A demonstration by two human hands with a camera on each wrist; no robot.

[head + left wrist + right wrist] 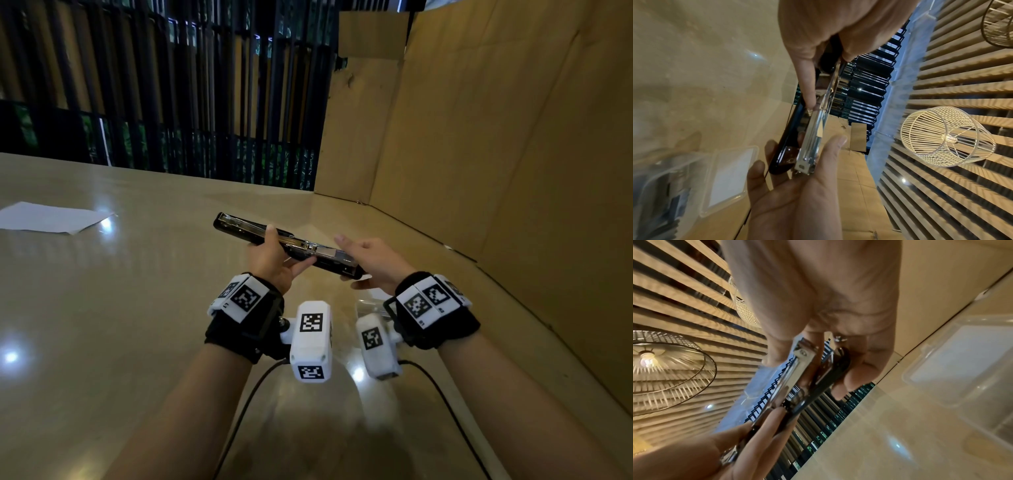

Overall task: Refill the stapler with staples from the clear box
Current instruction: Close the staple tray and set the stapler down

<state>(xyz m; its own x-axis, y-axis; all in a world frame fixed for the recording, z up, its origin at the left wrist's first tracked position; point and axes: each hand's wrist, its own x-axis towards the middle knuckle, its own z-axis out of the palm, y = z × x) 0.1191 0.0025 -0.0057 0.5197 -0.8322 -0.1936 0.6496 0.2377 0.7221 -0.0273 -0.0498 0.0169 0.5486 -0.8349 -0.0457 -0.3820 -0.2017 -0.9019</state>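
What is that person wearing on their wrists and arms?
Both forearms are bare, with no sleeves. Each wrist has a black strap carrying white plates printed with black square code patterns. A white boxy camera with the same codes juts from the left strap, a smaller one from the right, and black cables trail back.

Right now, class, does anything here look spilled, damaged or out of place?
Nothing stands out. Both hands, left and right, hold the stapler above the table; the clear box lies below it, nothing spilled.
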